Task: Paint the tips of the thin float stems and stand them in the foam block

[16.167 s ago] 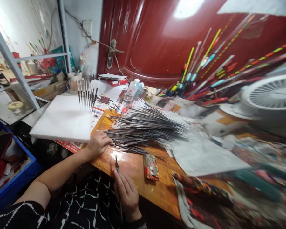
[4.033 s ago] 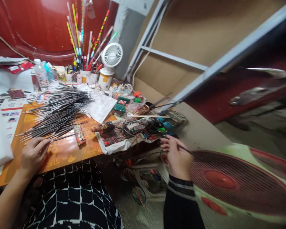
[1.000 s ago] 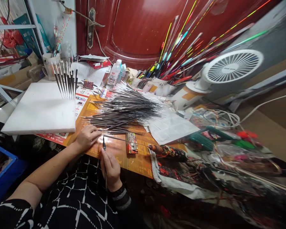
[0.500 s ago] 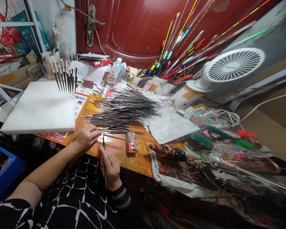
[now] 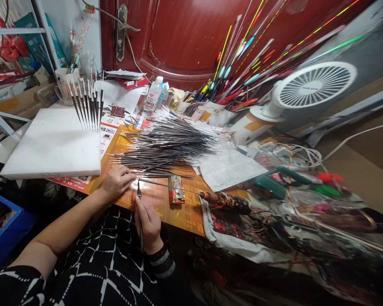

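My left hand (image 5: 116,182) rests on the orange tabletop (image 5: 153,204) and pinches the near end of a thin grey stick (image 5: 166,185) that lies across the table. My right hand (image 5: 149,223) grips a fine paintbrush (image 5: 139,194) upright, its dark tip close to the stick beside my left fingers. A large fanned pile of thin grey sticks (image 5: 166,144) lies just behind both hands. Several dark sticks (image 5: 88,108) stand upright in a white foam block (image 5: 52,146) to the left.
A small painted block (image 5: 176,190) lies right of my hands, then a paint-stained cloth (image 5: 239,229). Behind stand a white desk fan (image 5: 309,87), cups of coloured fishing floats (image 5: 232,72), a water bottle (image 5: 153,95) and a red door (image 5: 185,38). A blue crate (image 5: 3,229) sits low left.
In the last second almost nothing has moved; both hands keep their places. Four seconds ago my right hand was out to the right by a floor fan and has come back with the brush.
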The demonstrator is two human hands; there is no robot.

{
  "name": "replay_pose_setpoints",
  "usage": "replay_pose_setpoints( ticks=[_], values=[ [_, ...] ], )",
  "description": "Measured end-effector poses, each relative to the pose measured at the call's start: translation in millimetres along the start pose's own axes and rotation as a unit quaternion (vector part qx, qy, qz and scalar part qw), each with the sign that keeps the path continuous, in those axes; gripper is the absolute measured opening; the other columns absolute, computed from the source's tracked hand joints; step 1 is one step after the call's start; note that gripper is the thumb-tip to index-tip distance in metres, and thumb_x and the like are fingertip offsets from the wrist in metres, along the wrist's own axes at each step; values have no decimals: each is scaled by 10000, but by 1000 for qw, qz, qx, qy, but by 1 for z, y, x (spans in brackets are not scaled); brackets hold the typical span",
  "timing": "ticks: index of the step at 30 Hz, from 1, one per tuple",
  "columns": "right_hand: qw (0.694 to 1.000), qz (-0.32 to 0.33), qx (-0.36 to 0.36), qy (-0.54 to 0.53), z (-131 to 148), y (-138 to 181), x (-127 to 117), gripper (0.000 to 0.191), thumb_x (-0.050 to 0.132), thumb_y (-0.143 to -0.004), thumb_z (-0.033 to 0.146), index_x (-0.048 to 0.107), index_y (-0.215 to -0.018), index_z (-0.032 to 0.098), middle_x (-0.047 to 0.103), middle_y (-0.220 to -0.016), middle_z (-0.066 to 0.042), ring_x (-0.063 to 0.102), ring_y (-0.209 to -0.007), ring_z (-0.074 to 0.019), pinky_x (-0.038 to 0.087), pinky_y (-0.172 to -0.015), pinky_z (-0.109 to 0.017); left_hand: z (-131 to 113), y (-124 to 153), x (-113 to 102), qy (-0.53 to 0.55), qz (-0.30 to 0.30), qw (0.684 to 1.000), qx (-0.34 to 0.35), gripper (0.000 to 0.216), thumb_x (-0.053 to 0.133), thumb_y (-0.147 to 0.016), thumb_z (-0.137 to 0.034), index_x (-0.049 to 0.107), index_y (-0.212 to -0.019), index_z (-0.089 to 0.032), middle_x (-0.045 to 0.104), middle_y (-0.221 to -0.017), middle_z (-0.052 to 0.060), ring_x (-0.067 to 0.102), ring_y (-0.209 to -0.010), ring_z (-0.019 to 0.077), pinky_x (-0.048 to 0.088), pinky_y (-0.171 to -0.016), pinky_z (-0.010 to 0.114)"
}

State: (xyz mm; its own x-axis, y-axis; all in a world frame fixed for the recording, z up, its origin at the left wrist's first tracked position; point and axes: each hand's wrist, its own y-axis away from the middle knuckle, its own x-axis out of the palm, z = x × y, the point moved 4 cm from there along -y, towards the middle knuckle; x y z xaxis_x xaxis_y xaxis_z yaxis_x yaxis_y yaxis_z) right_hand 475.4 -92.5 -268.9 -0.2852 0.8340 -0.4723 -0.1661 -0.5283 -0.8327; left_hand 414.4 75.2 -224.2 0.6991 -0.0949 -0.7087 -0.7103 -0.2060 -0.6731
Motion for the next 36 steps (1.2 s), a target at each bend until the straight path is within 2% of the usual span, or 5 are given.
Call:
replay_pose_setpoints(
  ticks=[17, 30, 36],
  values=[
    [1000, -15, -4, -10, 0, 4, 1, 636, 600, -926, -7, 444, -1526, 133, 728, -1125, -157, 720, -1035, -242, 630, -901, -372, -1, -1, -2, -4, -12, 1000, 6, 221, 524, -1037, -284, 719, -988, -192, 652, -846, 47, 543, -808, 182, 450, -758, 327],
    [1000, -16, 0, -13, 2, 0, 0, 651, 601, -929, -2, 427, -1537, 153, 733, -1105, -152, 721, -1010, -233, 631, -882, -372, 0, -1, -1, -5, 5, 1000, 4, 264, 482, -1050, -293, 727, -1005, -205, 664, -861, 53, 563, -813, 180, 457, -769, 334],
    [996, -17, -6, -82, -5, -2, -17, 619, 563, -936, -10, 456, -1517, 173, 734, -1092, -129, 722, -1006, -207, 637, -860, -346, 1, -2, -3, 1, 11, 1000, 0, 237, 510, -1041, -294, 730, -1029, -205, 666, -867, 55, 566, -828, 182, 465, -778, 332]
  ],
)
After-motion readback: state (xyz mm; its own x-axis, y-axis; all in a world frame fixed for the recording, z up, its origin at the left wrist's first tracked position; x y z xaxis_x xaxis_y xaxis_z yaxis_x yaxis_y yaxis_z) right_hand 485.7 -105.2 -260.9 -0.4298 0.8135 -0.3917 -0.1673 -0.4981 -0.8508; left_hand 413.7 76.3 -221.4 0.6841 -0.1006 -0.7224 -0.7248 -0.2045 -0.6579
